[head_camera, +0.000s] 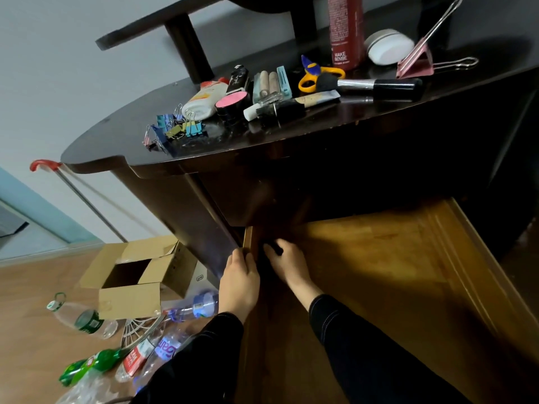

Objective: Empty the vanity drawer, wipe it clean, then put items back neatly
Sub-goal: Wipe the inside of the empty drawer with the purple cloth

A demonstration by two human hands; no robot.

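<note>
The dark vanity top (291,132) holds the unloaded items; the drawer (379,258) looks nearly empty. Left hand (239,281) grips its edge, right hand (287,263) pinches something dark. Wiping remains.

**Inspector:** What lies on the floor (35,330), left of the furniture?

**Assistant:** An open cardboard box (137,275), flaps up. Just in front of it, a clear bottle with a green label (83,319) lies on its side. Nearer the camera lie a green bottle (90,365) and a clear bottle with a blue label (192,309), all tipped over, beside a white wire rack (137,330).

**Inspector:** Anything against the wall (58,53)?

**Assistant:** A metal pole with a red handle (43,164), leaning.
</note>
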